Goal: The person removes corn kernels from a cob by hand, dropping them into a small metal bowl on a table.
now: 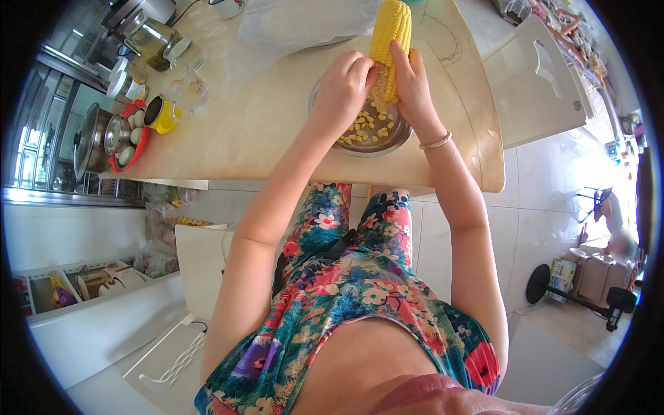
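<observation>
My right hand point(415, 91) grips an ear of yellow corn point(390, 33), which is tilted upright over a round metal bowl point(371, 151). At the ear's lower end a strip has been stripped of kernels, and the pale cob shows there. The bent fingers of my left hand point(345, 85) touch the ear at this bare strip; whether a kernel is between them is hidden. Loose corn kernels point(365, 124) lie scattered on the bottom of the bowl. My left hand and wrist cover part of the bowl's left side.
A clear plastic sheet point(306, 23) lies beyond my hands. To the left are a glass pitcher point(148, 41), a clear cup point(187, 93), a yellow mug point(163, 115), a red basket point(136, 153) of eggs and a lidded pot point(95, 137). A white chair point(529, 88) stands at the right.
</observation>
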